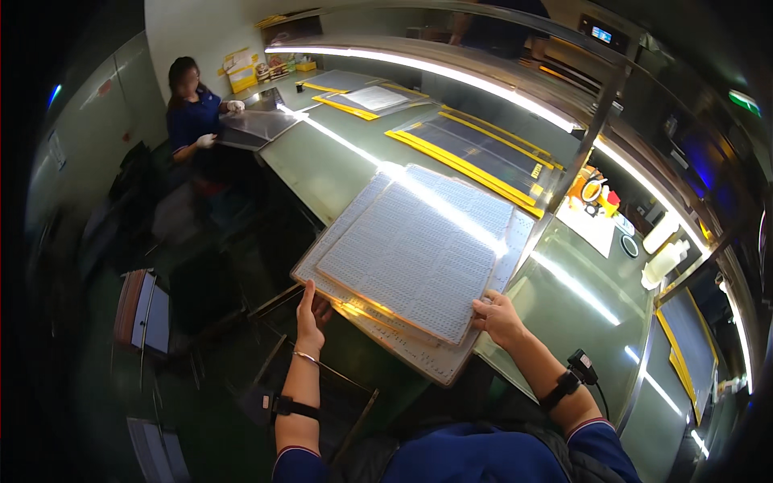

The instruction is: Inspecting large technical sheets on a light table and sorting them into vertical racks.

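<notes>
A pale, rectangular panel (419,241) covered in rows of small marks lies on a larger, similar panel (439,366), turned slightly against it. Both rest at the near edge of a green worktable and jut over it. My right hand (498,319) pinches the right edge of the upper panel near its front corner. At the left front edge of the larger panel is my left hand (311,318), its thumb raised and apart from loosely bent fingers. Whether those fingers touch the underside is hard to see. Glare crosses the upper panel.
Yellow-edged screens (475,157) lie behind the panels on the green table (322,181). A metal post (592,133) rises at the right, near white bottles (664,264). Another person (193,109) handles a dark sheet at far left. Stacked panels (145,310) stand low on the left.
</notes>
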Demonstrator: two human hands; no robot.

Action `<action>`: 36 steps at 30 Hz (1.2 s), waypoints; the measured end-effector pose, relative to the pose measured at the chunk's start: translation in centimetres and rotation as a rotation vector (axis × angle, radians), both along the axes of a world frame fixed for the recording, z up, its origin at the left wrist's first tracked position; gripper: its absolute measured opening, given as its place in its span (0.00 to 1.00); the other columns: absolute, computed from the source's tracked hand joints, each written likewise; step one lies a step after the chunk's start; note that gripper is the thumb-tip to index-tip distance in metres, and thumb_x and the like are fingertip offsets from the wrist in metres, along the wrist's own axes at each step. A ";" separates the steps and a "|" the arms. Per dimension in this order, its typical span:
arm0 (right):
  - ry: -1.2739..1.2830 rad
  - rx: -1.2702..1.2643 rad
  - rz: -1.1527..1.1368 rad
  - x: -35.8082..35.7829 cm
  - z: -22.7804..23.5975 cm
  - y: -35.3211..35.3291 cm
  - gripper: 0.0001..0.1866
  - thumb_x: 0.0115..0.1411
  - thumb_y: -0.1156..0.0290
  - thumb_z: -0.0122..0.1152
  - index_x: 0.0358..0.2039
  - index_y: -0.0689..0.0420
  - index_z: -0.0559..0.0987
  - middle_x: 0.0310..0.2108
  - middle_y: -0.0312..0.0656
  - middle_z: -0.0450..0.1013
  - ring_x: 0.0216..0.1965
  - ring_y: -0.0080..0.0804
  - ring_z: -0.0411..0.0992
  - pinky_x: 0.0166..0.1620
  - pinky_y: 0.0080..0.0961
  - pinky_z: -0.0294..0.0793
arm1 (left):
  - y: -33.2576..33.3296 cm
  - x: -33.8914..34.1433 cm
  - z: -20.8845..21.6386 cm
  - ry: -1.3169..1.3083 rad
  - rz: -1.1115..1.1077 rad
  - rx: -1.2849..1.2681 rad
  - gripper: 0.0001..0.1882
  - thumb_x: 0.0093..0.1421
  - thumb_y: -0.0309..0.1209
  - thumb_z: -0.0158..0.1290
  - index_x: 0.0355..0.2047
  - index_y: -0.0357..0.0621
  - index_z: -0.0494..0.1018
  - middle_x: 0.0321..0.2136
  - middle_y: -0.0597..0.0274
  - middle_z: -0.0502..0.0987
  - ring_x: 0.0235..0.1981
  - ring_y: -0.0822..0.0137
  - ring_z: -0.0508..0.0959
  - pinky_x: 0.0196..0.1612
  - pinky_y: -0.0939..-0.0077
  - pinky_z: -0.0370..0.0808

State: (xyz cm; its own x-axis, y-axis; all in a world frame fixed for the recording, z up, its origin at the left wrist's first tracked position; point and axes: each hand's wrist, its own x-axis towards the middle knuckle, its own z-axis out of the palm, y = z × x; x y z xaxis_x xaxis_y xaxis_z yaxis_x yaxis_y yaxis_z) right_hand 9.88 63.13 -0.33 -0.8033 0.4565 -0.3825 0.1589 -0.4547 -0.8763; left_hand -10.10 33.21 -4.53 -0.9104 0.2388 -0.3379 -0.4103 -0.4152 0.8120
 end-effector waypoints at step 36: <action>0.284 -0.531 -0.036 -1.0 7.8 -2.4 0.11 0.59 0.74 0.55 0.40 0.67 0.72 0.36 0.45 0.73 0.38 0.38 0.74 0.45 0.33 0.75 | -2.8 12.3 4.4 0.435 -0.055 0.297 0.28 0.52 0.24 0.49 0.55 0.40 0.59 0.48 0.53 0.68 0.47 0.57 0.71 0.50 0.62 0.70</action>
